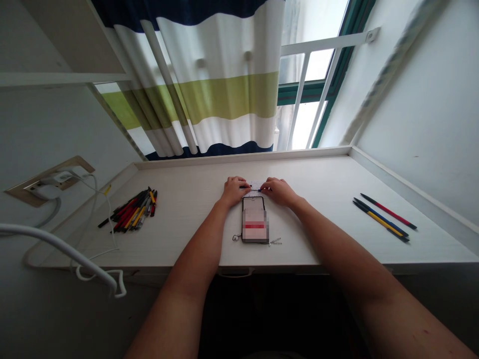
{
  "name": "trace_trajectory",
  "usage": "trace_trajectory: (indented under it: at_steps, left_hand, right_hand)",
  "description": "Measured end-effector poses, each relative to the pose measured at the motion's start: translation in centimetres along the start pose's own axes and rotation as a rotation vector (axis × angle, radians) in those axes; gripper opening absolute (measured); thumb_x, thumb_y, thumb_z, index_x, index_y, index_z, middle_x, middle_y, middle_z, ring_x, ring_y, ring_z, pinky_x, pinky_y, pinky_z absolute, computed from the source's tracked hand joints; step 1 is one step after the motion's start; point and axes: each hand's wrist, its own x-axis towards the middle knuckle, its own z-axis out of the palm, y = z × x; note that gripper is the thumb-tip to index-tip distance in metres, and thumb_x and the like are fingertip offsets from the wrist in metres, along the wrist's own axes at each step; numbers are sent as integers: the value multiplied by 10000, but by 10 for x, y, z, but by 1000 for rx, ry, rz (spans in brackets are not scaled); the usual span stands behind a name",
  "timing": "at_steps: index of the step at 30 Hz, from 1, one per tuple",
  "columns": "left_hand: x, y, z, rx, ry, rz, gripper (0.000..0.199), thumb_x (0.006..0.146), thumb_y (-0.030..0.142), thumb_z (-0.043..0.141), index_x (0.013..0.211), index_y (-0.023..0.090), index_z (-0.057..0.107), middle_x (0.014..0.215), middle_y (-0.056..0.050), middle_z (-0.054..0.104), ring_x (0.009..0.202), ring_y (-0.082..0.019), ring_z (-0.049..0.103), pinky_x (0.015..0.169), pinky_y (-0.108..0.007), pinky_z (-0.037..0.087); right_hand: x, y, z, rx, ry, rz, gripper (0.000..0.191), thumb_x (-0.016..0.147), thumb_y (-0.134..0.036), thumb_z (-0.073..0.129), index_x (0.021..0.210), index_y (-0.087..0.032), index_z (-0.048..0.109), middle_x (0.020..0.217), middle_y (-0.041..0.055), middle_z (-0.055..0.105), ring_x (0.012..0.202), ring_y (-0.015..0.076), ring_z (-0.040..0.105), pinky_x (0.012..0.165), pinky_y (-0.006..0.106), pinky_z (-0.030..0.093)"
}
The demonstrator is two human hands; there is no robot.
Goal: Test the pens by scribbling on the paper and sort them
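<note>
head view: left hand (235,189) pinches a slim dark piece (244,186), right hand (277,190) a thin blue-tipped piece (259,190), both over speckled paper (257,183) just beyond phone (253,204); pen pile (133,212) left, three pens (380,218) right.

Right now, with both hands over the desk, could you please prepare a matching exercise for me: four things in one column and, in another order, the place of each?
Column one
1. phone
2. heap of pens
3. three pens
4. left hand and right hand

Column two
A. towards the right end of the desk
B. close together, just beyond the phone's far end
C. lying flat between the forearms
D. towards the left end of the desk

Pairs: 1-C, 2-D, 3-A, 4-B
</note>
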Motion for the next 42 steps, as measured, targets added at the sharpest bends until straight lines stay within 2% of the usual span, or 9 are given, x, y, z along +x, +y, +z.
trace_trajectory:
  at_steps: [5,8,11,16,25,34,42]
  left_hand:
    - [0,2,1,18,8,-8,133,897,356,727,962,291,822,1238,-43,710,1249,-307,500,1128,-480,380]
    - [0,4,-2,17,77,-27,210,953,332,648,1098,288,794,1274,-52,697,1254,-290,512,1125,-462,388]
    - [0,3,-6,52,121,-108,285,983,312,589,1209,269,757,1309,-68,687,1277,-293,507,1122,-460,389]
    - [0,-1,-13,131,53,-173,243,971,373,603,1038,249,801,1252,-66,717,1260,-311,501,1112,-474,380]
    - [-1,-11,-17,99,52,-164,214,963,336,589,972,229,773,1180,-115,729,1212,-341,518,1083,-515,384]
    - [-3,-14,-23,114,-7,-121,229,951,307,590,1058,284,791,1213,-90,706,1220,-326,524,1092,-500,392]
    - [-4,-10,-23,51,30,-133,232,963,271,573,1093,269,766,1195,-84,731,1224,-328,543,1094,-521,397]
  right_hand:
    - [1,-6,1,-16,-5,-11,241,1019,-264,563,1111,-235,783,1137,110,708,1114,271,625,943,386,429]
    - [0,-5,1,-6,-4,1,238,1020,-271,564,1116,-239,779,1142,112,705,1111,268,620,941,382,434]
    - [-1,-4,0,10,0,5,237,1020,-276,565,1120,-230,774,1143,115,706,1098,268,621,945,385,438]
    - [1,-1,3,48,21,8,227,1015,-259,562,1107,-215,765,1141,109,708,1098,261,620,958,378,436]
    - [1,6,8,160,85,14,205,999,-222,568,1088,-197,751,1130,104,700,1024,235,638,930,352,462]
    - [0,19,4,204,136,66,197,994,-195,560,1052,-194,748,1070,94,689,974,215,630,880,322,465]
    - [0,21,2,191,138,60,196,987,-195,565,1048,-199,752,1067,92,688,968,217,628,881,330,462]
